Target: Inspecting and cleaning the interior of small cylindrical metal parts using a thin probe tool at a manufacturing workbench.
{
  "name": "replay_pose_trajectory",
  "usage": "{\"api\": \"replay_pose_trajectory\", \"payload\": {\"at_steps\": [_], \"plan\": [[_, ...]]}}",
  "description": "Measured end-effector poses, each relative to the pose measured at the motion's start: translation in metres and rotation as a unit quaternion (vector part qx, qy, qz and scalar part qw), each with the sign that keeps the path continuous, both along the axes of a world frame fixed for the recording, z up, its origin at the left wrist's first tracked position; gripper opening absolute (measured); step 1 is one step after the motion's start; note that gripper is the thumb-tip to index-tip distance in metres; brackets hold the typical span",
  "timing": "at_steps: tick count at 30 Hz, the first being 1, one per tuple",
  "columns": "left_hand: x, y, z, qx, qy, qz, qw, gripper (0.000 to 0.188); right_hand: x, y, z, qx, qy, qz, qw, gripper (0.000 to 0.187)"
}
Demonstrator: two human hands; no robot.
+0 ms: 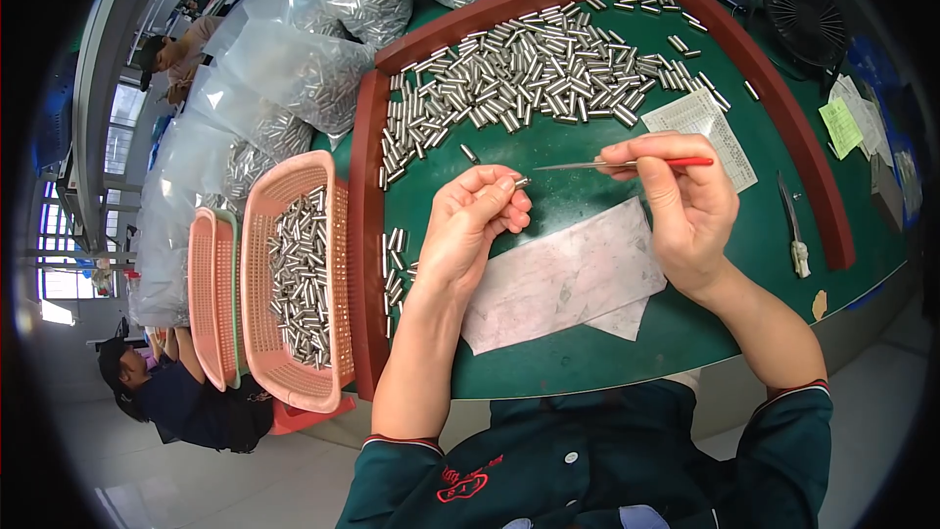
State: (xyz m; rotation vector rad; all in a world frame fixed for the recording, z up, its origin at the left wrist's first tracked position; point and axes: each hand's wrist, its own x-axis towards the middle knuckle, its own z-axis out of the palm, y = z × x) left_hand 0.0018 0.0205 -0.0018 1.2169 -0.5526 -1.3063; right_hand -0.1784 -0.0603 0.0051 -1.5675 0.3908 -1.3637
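Between the thumb and fingers of my left hand (477,218) is a small metal cylinder (522,182), its end poking out to the right. My right hand (685,201) grips a slim pointed metal tool with a red handle (697,162). The tool's tip points left, close to the cylinder; contact between them is too small to make out. Under and between my hands a stained pale cloth (568,274) lies on the green table (421,367). Beyond them spreads a heap of similar metal cylinders (529,69), with one loose cylinder (469,153) near my left hand.
A dark red wooden rim (370,196) borders the work area. Left of it stands a pink basket (257,264) of cylinders, beside bulging plastic bags (304,69). On the right are a printed sheet (729,152), scissors (791,216) and a black fan (803,20). Two people sit farther left.
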Motion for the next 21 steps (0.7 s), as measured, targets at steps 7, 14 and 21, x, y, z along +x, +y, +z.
{"api": "replay_pose_trajectory", "payload": {"at_steps": [7, 14, 21], "plan": [[0.0012, -0.0002, -0.0007, 0.001, 0.001, 0.001, 1.000, 0.010, -0.0018, -0.0011, 0.0006, 0.025, -0.015, 0.009, 1.000, 0.008], [-0.0007, -0.0011, 0.0016, 0.008, -0.007, -0.001, 1.000, 0.009, -0.0004, -0.0002, -0.0001, 0.017, 0.000, 0.023, 1.000, 0.007], [-0.0017, -0.0008, 0.0006, 0.008, -0.002, -0.002, 1.000, 0.008, -0.0005, -0.0040, -0.0001, 0.062, 0.002, 0.031, 0.998, 0.009]]}}
